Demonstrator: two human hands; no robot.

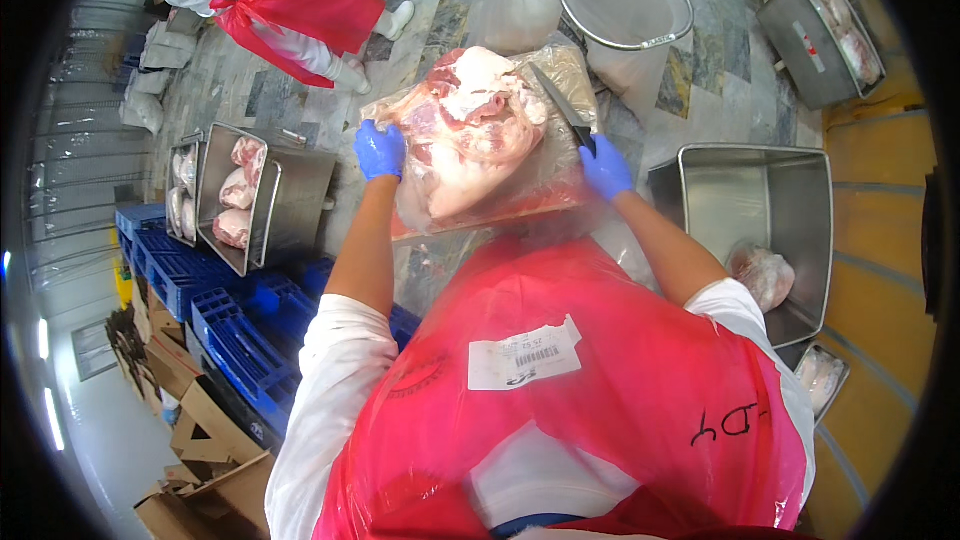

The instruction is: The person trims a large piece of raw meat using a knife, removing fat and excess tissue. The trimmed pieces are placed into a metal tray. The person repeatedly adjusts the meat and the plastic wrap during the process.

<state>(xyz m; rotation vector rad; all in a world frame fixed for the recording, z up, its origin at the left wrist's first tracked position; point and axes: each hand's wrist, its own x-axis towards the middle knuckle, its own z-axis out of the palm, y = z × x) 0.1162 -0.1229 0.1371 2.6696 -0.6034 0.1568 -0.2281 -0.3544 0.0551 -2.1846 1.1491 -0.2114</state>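
A large raw cut of meat (475,130), pink with white fat, lies on a clear plastic sheet (562,180) over a red board (535,208) in front of me. My right hand (607,170), in a blue glove, grips the black handle of a knife (562,102). Its blade points up and left, beside the right side of the meat. At the sheet's left edge, my left hand (381,151), also gloved in blue, has its fingers curled on the plastic, close to the meat.
To the right stands a metal bin (745,152) with one wrapped meat piece (765,275). Other metal bins of meat stand at left (300,190) and far right (800,50). Beyond the board are plastic-lined round hoops (625,2). Blue pallets (240,340) lie left; a person in a red apron (300,5) stands far left.
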